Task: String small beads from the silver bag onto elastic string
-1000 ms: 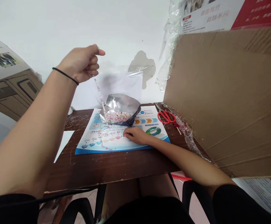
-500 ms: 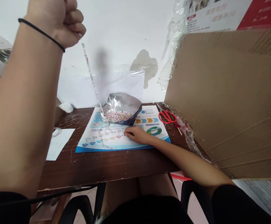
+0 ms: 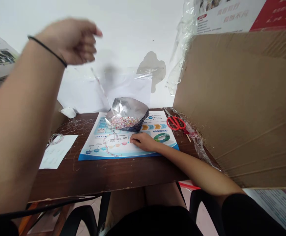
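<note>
My left hand (image 3: 80, 42) is raised in front of the wall, smeared by motion, with its fingers curled. From just below it a string of small beads (image 3: 101, 87) slants down through the air to a silvery foil pouch (image 3: 143, 113). The pouch stands opened and holds a heap of loose pink, white and red beads (image 3: 125, 122). More of the bead string (image 3: 106, 149) lies curved on a printed sheet (image 3: 133, 154) in front of the pouch. My right hand (image 3: 144, 141) rests on that sheet, fingers bent together; whatever they may hold is hidden.
Red-handled scissors (image 3: 176, 123) and a thin stick (image 3: 188, 137) lie at the right, beside a cardboard panel (image 3: 238, 105). At the left are a white paper (image 3: 59, 154) with a bead loop (image 3: 56, 139), tangled clear thread (image 3: 80, 124) and a crumpled white wad (image 3: 69, 112).
My left hand has come down and slightly right, its fist loosening and turning. The raised bead string now hangs lower, its upper end blurred. My right hand stays in place.
</note>
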`<control>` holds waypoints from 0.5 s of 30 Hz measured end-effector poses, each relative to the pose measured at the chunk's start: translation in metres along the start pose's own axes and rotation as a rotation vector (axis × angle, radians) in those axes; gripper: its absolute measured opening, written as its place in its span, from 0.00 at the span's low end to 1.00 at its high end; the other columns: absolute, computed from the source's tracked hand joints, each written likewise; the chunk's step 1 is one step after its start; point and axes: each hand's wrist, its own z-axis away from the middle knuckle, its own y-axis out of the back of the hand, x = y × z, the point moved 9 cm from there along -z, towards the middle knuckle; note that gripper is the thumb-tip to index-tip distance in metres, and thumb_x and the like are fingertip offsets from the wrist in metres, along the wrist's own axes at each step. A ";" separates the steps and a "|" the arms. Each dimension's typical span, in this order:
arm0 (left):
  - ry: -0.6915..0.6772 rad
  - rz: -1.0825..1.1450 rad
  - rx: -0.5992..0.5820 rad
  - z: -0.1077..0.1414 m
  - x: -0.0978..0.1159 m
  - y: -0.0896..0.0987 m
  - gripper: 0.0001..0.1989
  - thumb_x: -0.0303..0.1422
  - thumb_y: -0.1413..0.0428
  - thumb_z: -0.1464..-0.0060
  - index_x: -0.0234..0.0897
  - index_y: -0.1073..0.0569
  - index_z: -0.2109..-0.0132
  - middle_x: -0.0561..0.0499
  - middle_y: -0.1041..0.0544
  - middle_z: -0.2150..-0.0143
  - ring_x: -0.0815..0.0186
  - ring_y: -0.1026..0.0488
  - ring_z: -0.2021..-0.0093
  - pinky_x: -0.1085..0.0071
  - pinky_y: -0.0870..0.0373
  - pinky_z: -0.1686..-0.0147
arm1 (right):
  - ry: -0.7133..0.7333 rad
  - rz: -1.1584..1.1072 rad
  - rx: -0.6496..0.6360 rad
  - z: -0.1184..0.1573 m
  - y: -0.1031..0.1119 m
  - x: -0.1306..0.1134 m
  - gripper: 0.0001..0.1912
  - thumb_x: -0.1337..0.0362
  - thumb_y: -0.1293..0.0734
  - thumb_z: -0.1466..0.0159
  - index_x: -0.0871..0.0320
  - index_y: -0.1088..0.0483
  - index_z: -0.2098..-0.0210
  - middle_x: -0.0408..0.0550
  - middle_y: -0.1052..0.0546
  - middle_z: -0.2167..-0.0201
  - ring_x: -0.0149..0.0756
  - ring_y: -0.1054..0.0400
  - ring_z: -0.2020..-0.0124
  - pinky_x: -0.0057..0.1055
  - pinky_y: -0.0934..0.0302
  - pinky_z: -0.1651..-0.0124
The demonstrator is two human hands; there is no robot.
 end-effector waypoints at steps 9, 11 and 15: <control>0.276 -0.524 -0.219 0.026 -0.121 -0.003 0.08 0.26 0.51 0.37 0.28 0.28 0.62 0.58 0.52 0.82 0.78 0.56 0.83 0.79 0.60 0.83 | -0.024 -0.042 0.027 -0.001 -0.001 0.004 0.07 0.68 0.40 0.36 0.59 0.30 0.66 0.44 0.26 0.71 0.29 0.37 0.71 0.26 0.48 0.64; 0.243 -0.524 -0.153 0.031 -0.108 0.010 0.10 0.27 0.53 0.36 0.27 0.28 0.61 0.58 0.53 0.81 0.79 0.56 0.83 0.79 0.60 0.83 | -0.060 -0.096 0.034 0.000 0.000 0.006 0.06 0.68 0.40 0.36 0.60 0.31 0.66 0.42 0.28 0.75 0.28 0.38 0.73 0.26 0.48 0.65; 0.133 -0.621 -0.114 0.037 -0.104 0.016 0.09 0.24 0.51 0.38 0.27 0.26 0.61 0.57 0.47 0.82 0.78 0.52 0.83 0.79 0.55 0.81 | -0.139 -0.230 0.049 0.002 0.004 0.010 0.04 0.66 0.39 0.37 0.59 0.33 0.66 0.39 0.31 0.77 0.28 0.38 0.75 0.25 0.47 0.67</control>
